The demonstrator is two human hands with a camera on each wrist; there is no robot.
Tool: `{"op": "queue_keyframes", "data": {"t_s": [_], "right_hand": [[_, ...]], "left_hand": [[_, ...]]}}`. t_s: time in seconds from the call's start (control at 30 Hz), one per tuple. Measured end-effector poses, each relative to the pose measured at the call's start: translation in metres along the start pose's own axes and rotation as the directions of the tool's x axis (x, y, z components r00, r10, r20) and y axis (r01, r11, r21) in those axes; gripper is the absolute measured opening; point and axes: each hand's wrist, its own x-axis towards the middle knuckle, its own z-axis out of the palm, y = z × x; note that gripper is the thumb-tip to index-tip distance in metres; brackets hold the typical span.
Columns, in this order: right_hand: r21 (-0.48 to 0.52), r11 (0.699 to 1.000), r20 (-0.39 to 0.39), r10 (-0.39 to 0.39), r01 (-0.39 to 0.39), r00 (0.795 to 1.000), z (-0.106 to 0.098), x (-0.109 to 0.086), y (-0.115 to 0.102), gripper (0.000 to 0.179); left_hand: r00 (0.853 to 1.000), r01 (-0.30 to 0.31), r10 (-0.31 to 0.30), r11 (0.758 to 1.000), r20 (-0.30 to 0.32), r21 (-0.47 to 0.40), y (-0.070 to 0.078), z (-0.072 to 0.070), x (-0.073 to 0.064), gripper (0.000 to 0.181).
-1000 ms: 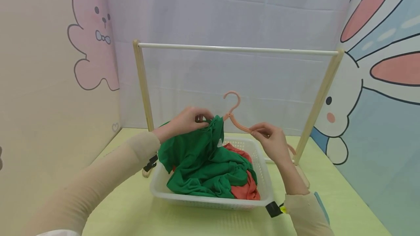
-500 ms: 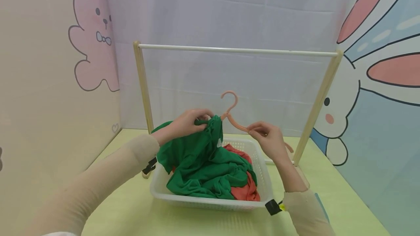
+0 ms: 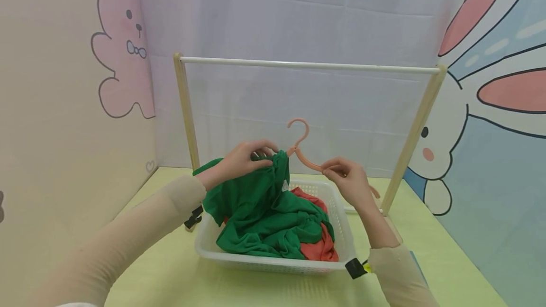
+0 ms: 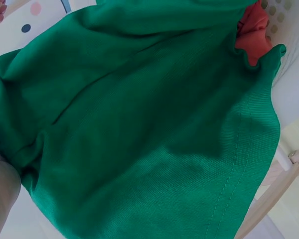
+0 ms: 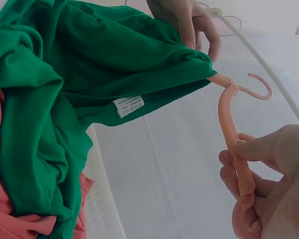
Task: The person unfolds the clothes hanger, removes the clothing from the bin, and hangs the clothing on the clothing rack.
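Observation:
Held up above the basket, an orange-pink hanger point(image 3: 305, 160) has its left arm inside the opening of a green shirt point(image 3: 273, 226), while its hook and right arm show bare. My left hand point(image 3: 245, 159) pinches the gathered shirt edge close to the hanger's neck. With thumb and fingertips, my right hand point(image 3: 351, 184) grips the end of the bare arm, which looks jointed in the right wrist view. A white care label point(image 5: 128, 106) shows on the shirt's inner edge. Green cloth point(image 4: 139, 124) fills most of the left wrist view, hiding the hanger there.
Under the shirt stands a white perforated basket point(image 3: 273, 264), with coral-red cloth point(image 3: 317, 250) in it. Behind it rises a rack with a white rod point(image 3: 298, 64) and wooden posts. Part of another hanger point(image 3: 375, 192) shows behind the right wrist.
The hanger and both hands have shifted slightly left, then held nearly steady. My left fingers have changed their hold a little at the shirt's edge.

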Motion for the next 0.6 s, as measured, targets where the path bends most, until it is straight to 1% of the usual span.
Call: {"op": "queue_keyframes", "data": {"t_s": [0.17,0.37,0.6], "right_hand": [[-0.005,1.000,0.000,0.000,0.000,1.000,0.0003,-0.0008,-0.0006,0.013],[-0.012,1.000,0.006,-0.005,0.005,1.000,0.0015,0.0011,-0.0011,0.013],[-0.083,0.994,0.019,-0.070,0.071,0.997,-0.0011,0.0059,0.0000,0.015]], "left_hand": [[1.000,-0.011,0.011,1.000,-0.014,0.021,0.0005,0.0019,0.0009,0.032],[1.000,0.022,-0.022,1.000,-0.001,0.013,-0.0001,0.0008,-0.0004,0.035],[0.998,0.063,-0.063,0.998,0.014,0.018,-0.0050,-0.0032,-0.0016,0.036]]}}
